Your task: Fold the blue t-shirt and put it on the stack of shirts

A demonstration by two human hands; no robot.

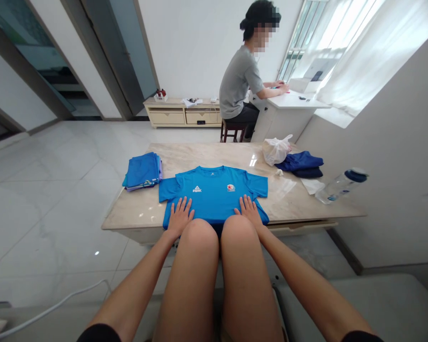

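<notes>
A blue T-shirt (214, 192) lies spread face up on the marble-topped table (199, 152), its collar toward the far side and its lower part hanging over the near edge. My left hand (180, 215) rests flat on the shirt's lower left, fingers spread. On the lower right, my right hand (248, 211) also lies flat with its fingers apart. Neither hand grips the fabric. My knees hide part of the shirt's lower middle.
Folded clothes (142, 170) are stacked at the table's left end. On the right are a white plastic bag (277, 149), dark blue clothing (300, 162) and a clear bottle (338, 187). Beyond, a person (237, 85) sits at a white desk (292, 100).
</notes>
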